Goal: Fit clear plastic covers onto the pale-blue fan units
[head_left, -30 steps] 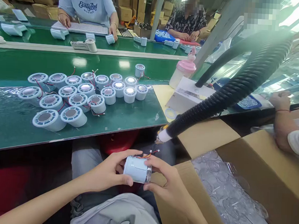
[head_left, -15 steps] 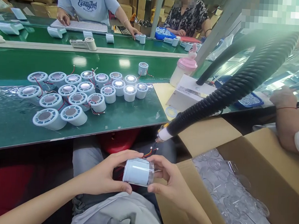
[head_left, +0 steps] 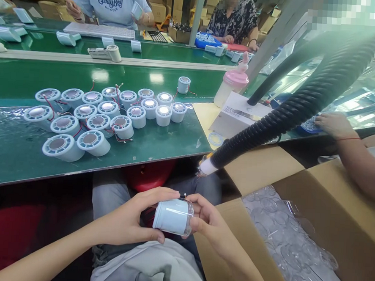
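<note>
Holding a pale blue, drum-shaped plastic part (head_left: 172,216) w/ both hands, low over the lap, just in front of the green tabletop (head_left: 151,151). L hand (head_left: 128,221) is bent in a wide C round the part's left end, thumb on the near side, pointer finger across the top. R hand (head_left: 215,229) is half curled at the other end, thumb on the near side, fingers round the far side. A clear plastic cup (head_left: 190,219) goes over the part's right end; can't tell how far on. A tiny white plug (head_left: 184,195) pokes up btwn the hands.

Up on the table: a bunch of pale blue round parts w/ grey tops (head_left: 94,143), some w/ red wires. One stands apart at the back. Near the R hand, a black ribbed hose w/ a white end (head_left: 254,134) hangs down. On the right, a brown cardboard box (head_left: 337,234) has lots of clear plastic cups (head_left: 283,244) in it. Far right, a co-worker's hand (head_left: 333,124) reaches in.
</note>
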A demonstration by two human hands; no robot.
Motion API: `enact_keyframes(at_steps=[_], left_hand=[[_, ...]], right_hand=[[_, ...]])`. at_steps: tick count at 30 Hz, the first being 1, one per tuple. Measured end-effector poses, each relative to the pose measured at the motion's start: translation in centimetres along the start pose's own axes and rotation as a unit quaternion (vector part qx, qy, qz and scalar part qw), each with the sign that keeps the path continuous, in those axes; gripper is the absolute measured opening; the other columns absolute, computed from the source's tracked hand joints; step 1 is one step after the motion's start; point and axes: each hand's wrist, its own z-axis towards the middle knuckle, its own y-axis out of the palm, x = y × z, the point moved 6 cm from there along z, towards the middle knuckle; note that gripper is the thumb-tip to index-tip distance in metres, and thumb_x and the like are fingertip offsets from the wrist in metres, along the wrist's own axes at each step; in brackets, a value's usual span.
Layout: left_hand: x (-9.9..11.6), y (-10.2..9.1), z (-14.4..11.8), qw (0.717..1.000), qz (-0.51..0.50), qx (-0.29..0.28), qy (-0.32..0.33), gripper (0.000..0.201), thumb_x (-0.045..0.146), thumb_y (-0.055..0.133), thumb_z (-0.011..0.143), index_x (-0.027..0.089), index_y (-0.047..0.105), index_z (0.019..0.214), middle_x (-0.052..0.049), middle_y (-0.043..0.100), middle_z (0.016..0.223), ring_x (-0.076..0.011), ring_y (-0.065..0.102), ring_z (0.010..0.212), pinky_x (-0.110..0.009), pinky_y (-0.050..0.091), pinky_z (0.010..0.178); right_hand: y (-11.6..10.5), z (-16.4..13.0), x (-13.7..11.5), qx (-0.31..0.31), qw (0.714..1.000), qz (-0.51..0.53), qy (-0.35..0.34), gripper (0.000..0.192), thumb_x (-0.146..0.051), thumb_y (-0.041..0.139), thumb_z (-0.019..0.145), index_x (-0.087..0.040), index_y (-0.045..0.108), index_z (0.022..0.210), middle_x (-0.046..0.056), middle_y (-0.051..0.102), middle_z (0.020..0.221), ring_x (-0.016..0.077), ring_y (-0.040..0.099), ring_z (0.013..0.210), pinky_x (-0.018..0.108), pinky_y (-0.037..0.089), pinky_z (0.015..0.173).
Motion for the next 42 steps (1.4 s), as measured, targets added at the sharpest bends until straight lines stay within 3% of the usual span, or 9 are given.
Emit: enact_keyframes(at_steps=[13, 22, 25, 28, 30, 32, 34, 38, 42], left_hand=[[0.2, 0.1, -0.2, 0.998, -0.038, 0.0, 0.059, 0.072, 0.029, 0.075, 0.074, 0.032, 0.041, 0.136, -0.01, 0.047, 0.141, -0.028, 0.043, 0.13, -0.043, 0.037, 0.107], [0.5, 0.3, 0.0, 0.997, -0.059, -0.001, 0.041, 0.068, 0.023, 0.076, 0.073, 0.034, 0.045, 0.133, -0.009, 0.047, 0.138, -0.0295, 0.042, 0.129, -0.045, 0.038, 0.105], [0.4, 0.4, -0.1, 0.993, -0.121, 0.004, -0.017, 0.06, 0.022, 0.073, 0.075, 0.03, 0.048, 0.13, -0.009, 0.049, 0.133, -0.0286, 0.048, 0.123, -0.042, 0.044, 0.101], [-0.1, 0.8, -0.2, 0.969, -0.227, 0.012, -0.099, 0.056, 0.025, 0.07, 0.078, 0.027, 0.047, 0.129, -0.009, 0.05, 0.13, -0.0264, 0.056, 0.115, -0.04, 0.048, 0.095], [-0.2, 1.0, -0.3, 0.952, -0.279, 0.01, -0.125, 0.058, 0.028, 0.07, 0.078, 0.027, 0.045, 0.13, -0.009, 0.052, 0.128, -0.0262, 0.059, 0.11, -0.04, 0.05, 0.093], [-0.3, 1.0, -0.2, 0.946, -0.294, 0.005, -0.134, 0.06, 0.031, 0.071, 0.078, 0.027, 0.044, 0.132, -0.009, 0.055, 0.126, -0.0265, 0.06, 0.107, -0.041, 0.051, 0.09], [-0.4, 0.9, -0.1, 0.952, -0.274, -0.005, -0.134, 0.066, 0.033, 0.073, 0.075, 0.027, 0.043, 0.134, -0.009, 0.056, 0.125, -0.027, 0.06, 0.106, -0.041, 0.051, 0.09], [0.1, 0.7, 0.2, 0.965, -0.241, -0.032, -0.096, 0.073, 0.025, 0.076, 0.073, 0.029, 0.042, 0.137, -0.01, 0.046, 0.138, -0.0289, 0.051, 0.121, -0.043, 0.044, 0.1], [-0.1, 0.9, 0.1, 0.944, -0.308, -0.054, -0.103, 0.066, 0.019, 0.069, 0.08, 0.029, 0.04, 0.139, -0.01, 0.049, 0.136, -0.0259, 0.055, 0.118, -0.043, 0.045, 0.1]], right_hand=[[0.5, 0.5, 2.7, 0.006, 0.992, 0.066, 0.107, 0.059, -0.072, 0.059, 0.067, -0.017, 0.048, 0.085, 0.0, 0.063, 0.051, 0.0119, 0.059, 0.037, 0.016, 0.044, 0.032], [1.6, -0.4, 4.2, -0.033, 0.954, 0.103, 0.281, 0.088, -0.066, 0.002, 0.089, -0.007, 0.063, 0.067, 0.003, 0.055, 0.047, 0.0045, 0.049, 0.029, 0.01, 0.028, 0.024], [1.5, -0.2, 3.9, -0.059, 0.973, 0.067, 0.212, 0.089, -0.077, 0.01, 0.082, -0.007, 0.065, 0.081, 0.004, 0.057, 0.053, 0.005, 0.049, 0.032, 0.011, 0.028, 0.026], [0.4, -0.1, 1.3, -0.018, 0.997, -0.062, -0.036, 0.071, -0.071, 0.053, 0.075, -0.02, 0.05, 0.125, 0.011, 0.066, 0.102, 0.0153, 0.067, 0.074, 0.021, 0.053, 0.054], [0.1, -1.0, -1.0, 0.006, 0.953, -0.214, -0.214, 0.068, -0.043, 0.073, 0.074, -0.032, 0.042, 0.133, 0.009, 0.048, 0.137, 0.0229, 0.055, 0.116, 0.035, 0.05, 0.09], [0.6, -1.8, -2.1, -0.009, 0.89, -0.337, -0.307, 0.057, -0.021, 0.071, 0.078, -0.038, 0.05, 0.128, 0.004, 0.041, 0.145, 0.0238, 0.042, 0.13, 0.042, 0.038, 0.105], [0.7, -1.8, -2.1, -0.021, 0.885, -0.355, -0.302, 0.049, -0.016, 0.069, 0.08, -0.037, 0.056, 0.123, 0.004, 0.046, 0.141, 0.0236, 0.045, 0.128, 0.042, 0.038, 0.106], [-0.2, -0.7, -0.1, -0.006, 0.983, -0.118, -0.139, 0.059, -0.041, 0.075, 0.073, -0.03, 0.053, 0.126, 0.009, 0.061, 0.124, 0.0256, 0.061, 0.109, 0.039, 0.053, 0.089], [-0.5, -0.5, 1.0, 0.006, 0.994, -0.066, -0.084, 0.057, -0.039, 0.078, 0.069, -0.03, 0.059, 0.122, 0.006, 0.066, 0.114, 0.0222, 0.065, 0.094, 0.035, 0.054, 0.082]])
